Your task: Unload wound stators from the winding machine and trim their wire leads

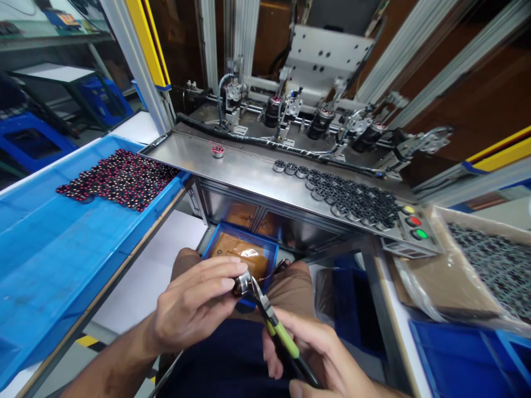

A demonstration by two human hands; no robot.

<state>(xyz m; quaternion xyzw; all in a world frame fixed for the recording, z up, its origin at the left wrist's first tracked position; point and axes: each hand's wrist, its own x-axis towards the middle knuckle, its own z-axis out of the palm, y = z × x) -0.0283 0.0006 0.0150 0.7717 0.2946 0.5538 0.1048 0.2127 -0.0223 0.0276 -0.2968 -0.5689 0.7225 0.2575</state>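
Your half-closed left hand (193,304) pinches a metal part (244,283), likely steadying it for pliers (285,337) your curled right hand (326,342) grips.

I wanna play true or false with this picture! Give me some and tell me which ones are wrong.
1. The left hand and right hand are both holding something. True.
2. The right hand holds a spoon. False: it holds pliers.
3. The left hand holds a small metal part. True.
4. The big tray on the left is yellow. False: the tray is blue.
5. The red button sits between the yellow button and the green button. True.
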